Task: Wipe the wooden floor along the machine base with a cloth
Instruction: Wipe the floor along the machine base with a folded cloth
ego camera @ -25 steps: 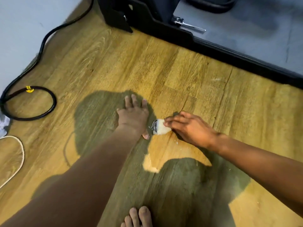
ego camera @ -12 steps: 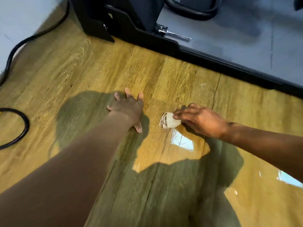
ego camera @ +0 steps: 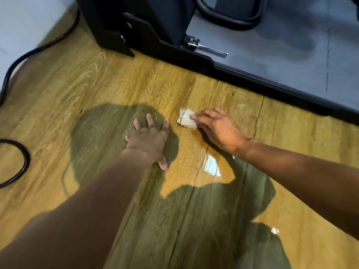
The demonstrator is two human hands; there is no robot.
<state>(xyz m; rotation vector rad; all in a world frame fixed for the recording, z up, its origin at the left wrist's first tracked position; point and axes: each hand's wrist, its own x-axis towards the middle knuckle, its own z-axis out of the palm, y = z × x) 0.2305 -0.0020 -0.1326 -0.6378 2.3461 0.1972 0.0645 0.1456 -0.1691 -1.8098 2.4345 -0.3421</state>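
A small whitish folded cloth (ego camera: 186,119) lies on the wooden floor (ego camera: 81,82), a short way in front of the black machine base (ego camera: 242,74). My right hand (ego camera: 218,130) presses on the cloth's right side, fingers stretched over it. My left hand (ego camera: 149,138) rests flat on the floor just left of the cloth, fingers spread and straight, holding nothing. The floor right of my left hand shines wet.
The machine's black upright housing (ego camera: 136,18) stands at the top left with a chrome pin (ego camera: 209,48) sticking out. A grey belt deck (ego camera: 291,45) lies behind the base rail. A black cable (ego camera: 23,55) runs along the left edge and loops (ego camera: 25,162) on the floor.
My right hand has pushed the cloth forward and rightward, closer to the machine base. My left hand has shifted forward along the floor too, and the view has moved up toward the machine.
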